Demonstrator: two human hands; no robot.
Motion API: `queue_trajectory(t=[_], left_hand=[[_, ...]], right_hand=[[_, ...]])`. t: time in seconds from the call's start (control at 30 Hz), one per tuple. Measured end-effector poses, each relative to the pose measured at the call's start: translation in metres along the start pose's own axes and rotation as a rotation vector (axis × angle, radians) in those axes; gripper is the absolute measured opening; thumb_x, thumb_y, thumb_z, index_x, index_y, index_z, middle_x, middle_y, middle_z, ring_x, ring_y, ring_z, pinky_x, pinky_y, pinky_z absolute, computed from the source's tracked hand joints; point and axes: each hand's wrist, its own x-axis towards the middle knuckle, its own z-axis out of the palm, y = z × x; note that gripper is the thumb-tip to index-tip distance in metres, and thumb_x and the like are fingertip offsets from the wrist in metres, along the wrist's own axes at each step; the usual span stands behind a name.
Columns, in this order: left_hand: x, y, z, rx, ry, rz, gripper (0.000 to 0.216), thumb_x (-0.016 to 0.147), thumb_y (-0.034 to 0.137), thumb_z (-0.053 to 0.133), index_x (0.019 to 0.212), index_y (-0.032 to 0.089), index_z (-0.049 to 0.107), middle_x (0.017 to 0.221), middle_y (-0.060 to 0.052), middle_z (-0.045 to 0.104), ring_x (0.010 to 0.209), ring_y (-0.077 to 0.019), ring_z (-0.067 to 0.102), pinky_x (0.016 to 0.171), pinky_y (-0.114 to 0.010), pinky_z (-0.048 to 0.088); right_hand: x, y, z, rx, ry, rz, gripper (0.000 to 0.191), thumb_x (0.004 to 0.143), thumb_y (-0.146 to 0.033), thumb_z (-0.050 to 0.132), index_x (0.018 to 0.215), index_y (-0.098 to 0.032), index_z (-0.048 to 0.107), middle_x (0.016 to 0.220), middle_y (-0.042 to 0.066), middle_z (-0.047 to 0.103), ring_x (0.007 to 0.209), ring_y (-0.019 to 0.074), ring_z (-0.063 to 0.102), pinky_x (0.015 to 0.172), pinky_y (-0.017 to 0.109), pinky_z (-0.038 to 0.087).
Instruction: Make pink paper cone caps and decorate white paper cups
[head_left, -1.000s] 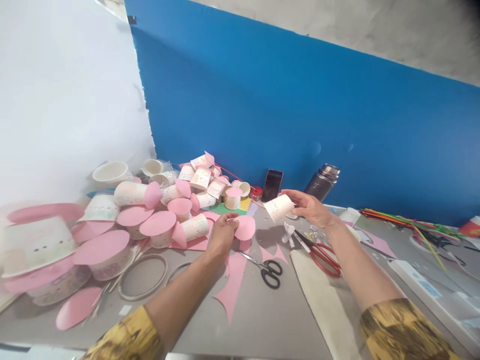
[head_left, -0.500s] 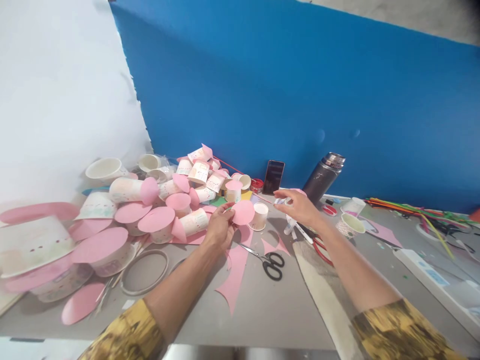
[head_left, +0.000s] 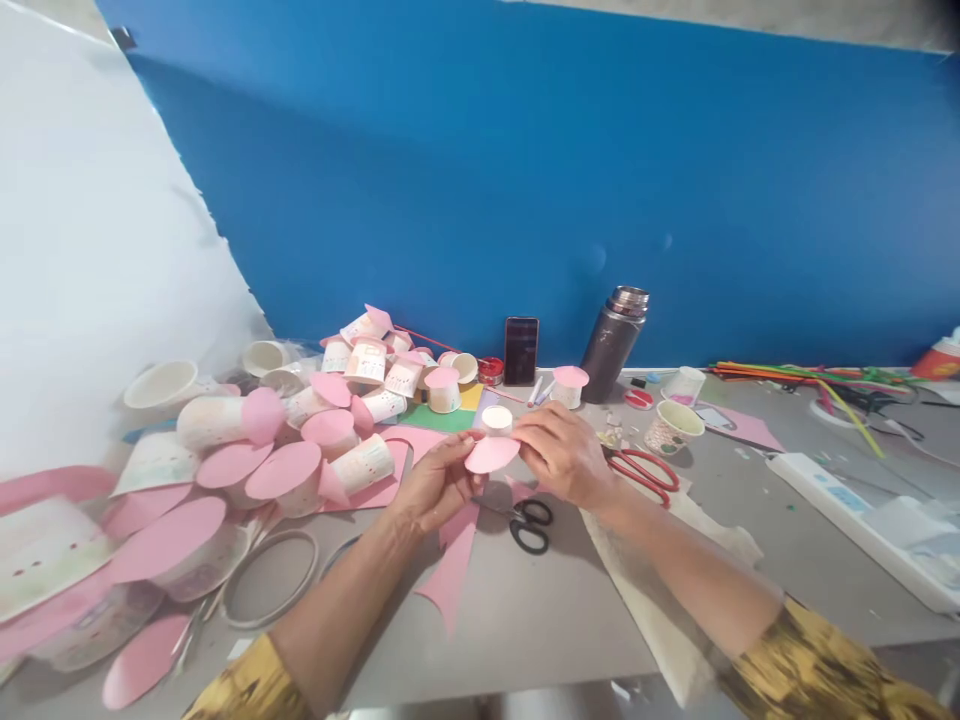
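My left hand (head_left: 435, 482) and my right hand (head_left: 561, 452) meet over the grey table (head_left: 540, 610), both pinching the same pink paper disc (head_left: 491, 454), one on each side. A small white paper cup (head_left: 496, 419) stands just behind the disc. Black-handled scissors (head_left: 527, 524) lie on the table right below my hands, partly on a pink paper offcut (head_left: 454, 565). Red-handled scissors (head_left: 643, 468) lie just right of my right hand.
A heap of paper cups with pink lids (head_left: 315, 430) fills the left side. At the back stand a phone (head_left: 520, 350), a steel flask (head_left: 613, 342) and a lidded cup (head_left: 569, 384). Coloured sticks (head_left: 810, 378) and a white power strip (head_left: 847, 510) lie to the right.
My right hand has put down the small cup it held and come left to the pink disc in my left hand. The camera has swung to the right.
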Motion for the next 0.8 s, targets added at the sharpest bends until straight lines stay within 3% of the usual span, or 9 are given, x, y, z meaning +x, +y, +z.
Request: queue_trajectory(t=[0.07, 0.13, 0.23, 0.37, 0.43, 0.5, 0.53, 0.67, 0.8], left_hand=[[-0.001, 0.0, 0.0, 0.072, 0.044, 0.016, 0.021, 0.081, 0.032, 0.076, 0.089, 0.015, 0.067, 0.072, 0.0, 0.062, 0.057, -0.0123, 0.059, 0.052, -0.024, 0.05], [-0.004, 0.0, 0.002, 0.194, 0.068, 0.165, 0.034, 0.077, 0.043, 0.08, 0.095, 0.017, 0.069, 0.077, -0.001, 0.064, 0.064, -0.0142, 0.061, 0.057, -0.025, 0.052], [-0.01, -0.003, 0.008, 0.453, 0.032, 0.385, 0.043, 0.072, 0.044, 0.084, 0.104, 0.018, 0.072, 0.09, -0.005, 0.068, 0.081, -0.0178, 0.064, 0.069, -0.027, 0.054], [-0.013, -0.005, 0.01, 0.683, 0.274, 0.41, 0.033, 0.074, 0.045, 0.081, 0.074, 0.015, 0.068, 0.064, 0.0, 0.057, 0.059, -0.0128, 0.052, 0.051, -0.023, 0.042], [-0.011, -0.003, 0.007, 0.643, 0.339, 0.378, 0.038, 0.074, 0.05, 0.079, 0.072, 0.014, 0.066, 0.06, 0.001, 0.054, 0.053, -0.0114, 0.048, 0.046, -0.023, 0.038], [-0.008, -0.002, 0.005, 0.568, 0.314, 0.32, 0.04, 0.071, 0.05, 0.08, 0.08, 0.013, 0.069, 0.063, -0.001, 0.059, 0.054, -0.0126, 0.051, 0.047, -0.024, 0.041], [-0.007, -0.002, 0.004, 0.545, 0.299, 0.296, 0.042, 0.069, 0.049, 0.082, 0.083, 0.012, 0.07, 0.065, -0.002, 0.061, 0.055, -0.0134, 0.053, 0.048, -0.025, 0.043], [-0.007, -0.004, 0.005, 0.6, 0.31, 0.264, 0.037, 0.069, 0.042, 0.081, 0.087, 0.011, 0.072, 0.066, -0.001, 0.062, 0.056, -0.0129, 0.055, 0.05, -0.024, 0.045], [-0.009, -0.006, 0.009, 0.572, 0.34, 0.255, 0.032, 0.068, 0.038, 0.081, 0.087, 0.014, 0.071, 0.064, 0.002, 0.06, 0.054, -0.0109, 0.053, 0.048, -0.021, 0.043]], right_hand=[[0.003, 0.0, 0.002, 0.037, 0.013, 0.2, 0.016, 0.091, -0.016, 0.06, 0.079, -0.02, 0.07, 0.082, 0.006, 0.073, 0.08, 0.021, 0.064, 0.074, 0.032, 0.051], [0.006, -0.005, 0.004, 0.135, -0.048, 0.499, 0.021, 0.088, -0.023, 0.062, 0.067, -0.02, 0.063, 0.066, 0.002, 0.066, 0.065, 0.0172, 0.058, 0.061, 0.029, 0.045], [0.007, -0.02, 0.001, 0.347, -0.187, 0.779, 0.027, 0.085, -0.03, 0.064, 0.061, -0.019, 0.057, 0.055, -0.003, 0.057, 0.053, 0.012, 0.049, 0.052, 0.025, 0.035], [0.008, -0.019, -0.025, 0.575, -0.35, 0.755, 0.026, 0.082, -0.037, 0.067, 0.064, -0.018, 0.064, 0.059, -0.002, 0.063, 0.055, 0.0117, 0.052, 0.053, 0.024, 0.038], [0.008, 0.003, -0.047, 0.523, -0.232, 0.834, 0.026, 0.083, -0.042, 0.066, 0.074, -0.018, 0.07, 0.066, 0.0, 0.069, 0.052, 0.0114, 0.051, 0.051, 0.024, 0.039], [0.005, 0.032, -0.068, 0.302, -0.008, 0.923, 0.029, 0.086, -0.044, 0.063, 0.077, -0.018, 0.071, 0.07, 0.003, 0.072, 0.05, 0.0114, 0.049, 0.05, 0.025, 0.037], [0.003, 0.046, -0.074, 0.177, 0.028, 0.955, 0.03, 0.087, -0.043, 0.06, 0.076, -0.018, 0.071, 0.07, 0.004, 0.072, 0.05, 0.012, 0.05, 0.05, 0.025, 0.036], [-0.013, 0.073, -0.071, -0.154, -0.409, 0.941, 0.021, 0.087, -0.033, 0.062, 0.077, -0.02, 0.075, 0.077, 0.005, 0.075, 0.064, 0.0179, 0.062, 0.056, 0.027, 0.036], [-0.028, 0.068, -0.047, -0.175, -0.536, 0.908, 0.013, 0.084, -0.027, 0.066, 0.078, -0.022, 0.077, 0.082, 0.006, 0.077, 0.076, 0.0222, 0.066, 0.062, 0.029, 0.035]])
